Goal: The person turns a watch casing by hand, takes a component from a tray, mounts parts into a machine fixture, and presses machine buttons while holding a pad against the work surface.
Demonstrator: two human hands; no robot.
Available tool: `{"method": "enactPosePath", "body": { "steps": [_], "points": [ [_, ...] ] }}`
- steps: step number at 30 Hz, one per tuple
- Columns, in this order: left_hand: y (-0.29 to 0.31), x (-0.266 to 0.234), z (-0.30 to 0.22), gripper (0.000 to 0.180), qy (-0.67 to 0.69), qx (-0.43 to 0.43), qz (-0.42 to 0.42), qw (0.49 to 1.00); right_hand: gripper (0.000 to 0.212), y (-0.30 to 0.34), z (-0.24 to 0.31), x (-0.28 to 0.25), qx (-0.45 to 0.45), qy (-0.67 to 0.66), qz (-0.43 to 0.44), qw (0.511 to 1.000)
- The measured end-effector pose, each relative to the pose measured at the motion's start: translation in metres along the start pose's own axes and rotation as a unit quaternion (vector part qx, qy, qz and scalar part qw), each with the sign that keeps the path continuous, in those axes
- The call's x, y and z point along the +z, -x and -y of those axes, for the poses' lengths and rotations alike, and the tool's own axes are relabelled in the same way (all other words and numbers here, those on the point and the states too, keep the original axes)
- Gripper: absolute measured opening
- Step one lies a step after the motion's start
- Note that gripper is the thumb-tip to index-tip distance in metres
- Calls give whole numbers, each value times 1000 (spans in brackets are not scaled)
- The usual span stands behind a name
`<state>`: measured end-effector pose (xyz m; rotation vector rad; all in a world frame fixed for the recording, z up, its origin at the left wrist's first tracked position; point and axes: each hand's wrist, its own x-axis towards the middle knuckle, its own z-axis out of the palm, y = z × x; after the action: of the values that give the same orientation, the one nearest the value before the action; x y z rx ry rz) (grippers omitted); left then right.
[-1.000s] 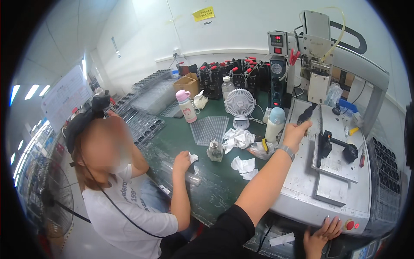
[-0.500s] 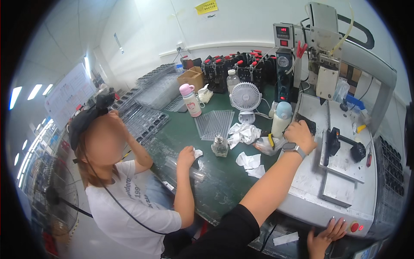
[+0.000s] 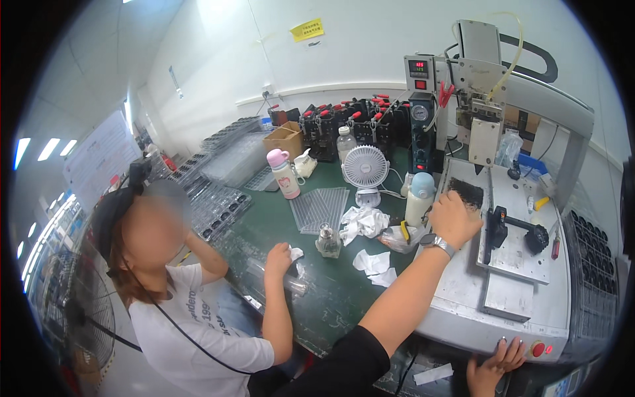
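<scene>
My left hand [image 3: 455,218], a watch on its wrist, reaches over the left side of the white bench machine [image 3: 456,317]. Its fingers curl down at the near edge of a rough black pad [image 3: 465,192]; whatever lies under the fingertips is hidden. My right hand [image 3: 495,366] rests on the machine's front edge with fingers stretched out, beside a red round button [image 3: 538,348]. Right of my left hand, a black part with a round knobbed end [image 3: 534,241] sits on a metal plate [image 3: 506,293]. A dispensing head with a pointed tip [image 3: 485,142] hangs above the machine's bed.
At left, another person in a white shirt [image 3: 198,331] sits with a hand [image 3: 278,258] on the green table [image 3: 331,298]. The table holds a small fan [image 3: 366,167], bottles, crumpled tissues [image 3: 365,225] and a glass jar [image 3: 327,242]. Black trays [image 3: 591,264] stand at right.
The view has shifted, so the scene sits slightly lower and to the left. My left hand has drawn back a little, baring more of the black pad. My right hand stays at the front edge.
</scene>
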<state>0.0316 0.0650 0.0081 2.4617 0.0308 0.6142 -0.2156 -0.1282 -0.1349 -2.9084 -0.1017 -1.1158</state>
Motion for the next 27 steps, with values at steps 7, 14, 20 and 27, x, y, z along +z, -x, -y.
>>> {"method": "enactPosePath", "body": {
  "steps": [7, 14, 20, 27],
  "points": [
    [-2, -3, 2, 59, 30, -18, 38, 999, 82, -4, -3, -1, -40, -49, -7, 998],
    [0, 2, 0, 58, 20, 4, 37, 999, 81, 3, -11, 5, -29, -39, -6, 999],
    [2, 0, 0, 57, 30, 1, 48, 998, 80, 4, -9, 4, -31, -44, 1, 999],
    [4, 8, 1, 53, 37, 44, -7, 998, 84, 7, -13, 8, -38, -31, 10, 999]
  ]
}}
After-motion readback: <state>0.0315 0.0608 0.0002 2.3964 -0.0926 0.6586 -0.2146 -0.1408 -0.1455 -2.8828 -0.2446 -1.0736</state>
